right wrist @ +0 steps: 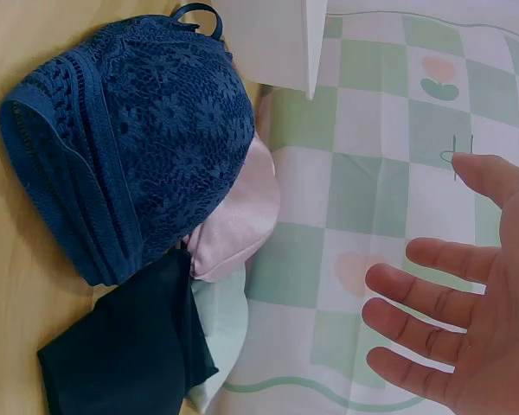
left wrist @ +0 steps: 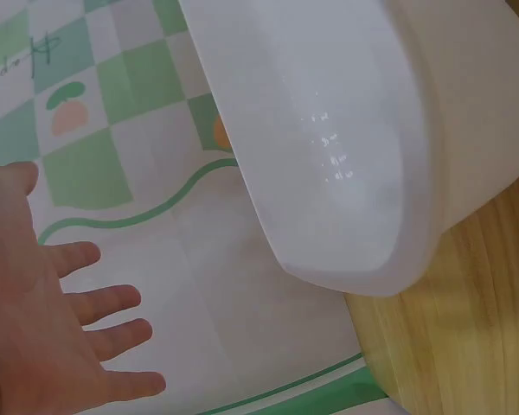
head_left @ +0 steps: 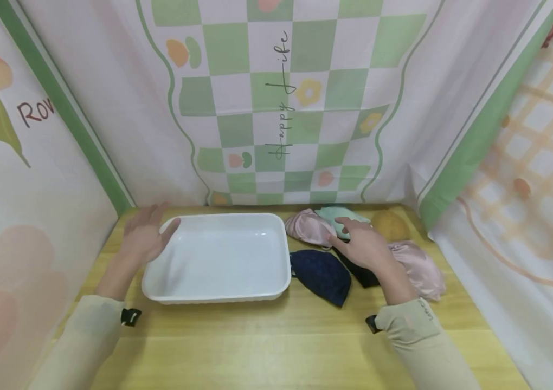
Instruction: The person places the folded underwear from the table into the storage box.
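Note:
A white rectangular tray [head_left: 218, 260] sits on the wooden table. My left hand [head_left: 145, 235] hovers by its left end, fingers spread and holding nothing; in the left wrist view a gap separates that hand [left wrist: 43, 320] from the tray. To the tray's right lies a folded navy lace bra [right wrist: 164, 138], its strap loop beside the tray wall. My right hand [head_left: 361, 244] is held above the garments with its fingers apart and nothing in them. Below or around it are a pink satin garment [head_left: 308, 227], a mint green one [head_left: 337, 215] and a black folded cloth [right wrist: 125, 346], partly hidden.
Farther right lie a mustard-yellow garment [head_left: 391, 225] and another pink satin piece [head_left: 418, 271]. A checked green-and-white curtain [head_left: 286, 124] hangs behind the table [head_left: 257, 346], and patterned cloth encloses both sides.

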A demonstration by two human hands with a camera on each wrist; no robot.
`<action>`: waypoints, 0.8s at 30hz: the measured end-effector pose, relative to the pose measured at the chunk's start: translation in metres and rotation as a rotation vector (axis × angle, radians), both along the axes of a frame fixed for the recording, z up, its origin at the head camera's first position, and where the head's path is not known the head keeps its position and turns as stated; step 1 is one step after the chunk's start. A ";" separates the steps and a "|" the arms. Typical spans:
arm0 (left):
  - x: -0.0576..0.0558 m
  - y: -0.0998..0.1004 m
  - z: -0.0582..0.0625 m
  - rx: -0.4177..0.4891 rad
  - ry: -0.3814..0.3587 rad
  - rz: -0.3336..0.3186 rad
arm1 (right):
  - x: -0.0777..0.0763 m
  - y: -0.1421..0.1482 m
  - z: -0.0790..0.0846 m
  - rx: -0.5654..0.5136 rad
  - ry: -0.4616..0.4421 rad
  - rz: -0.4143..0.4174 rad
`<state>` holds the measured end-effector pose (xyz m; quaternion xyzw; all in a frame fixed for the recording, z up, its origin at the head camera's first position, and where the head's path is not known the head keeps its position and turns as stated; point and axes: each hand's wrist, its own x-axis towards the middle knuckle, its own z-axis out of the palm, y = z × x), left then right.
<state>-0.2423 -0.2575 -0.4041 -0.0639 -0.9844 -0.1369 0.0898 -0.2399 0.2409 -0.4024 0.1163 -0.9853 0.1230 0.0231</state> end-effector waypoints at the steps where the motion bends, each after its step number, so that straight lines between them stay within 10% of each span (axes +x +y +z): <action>1: 0.000 0.000 0.000 0.004 0.005 -0.004 | 0.000 0.000 0.000 -0.005 -0.002 0.000; 24: 0.003 -0.009 -0.011 0.066 -0.056 0.016 | 0.006 0.005 -0.017 -0.025 -0.048 0.000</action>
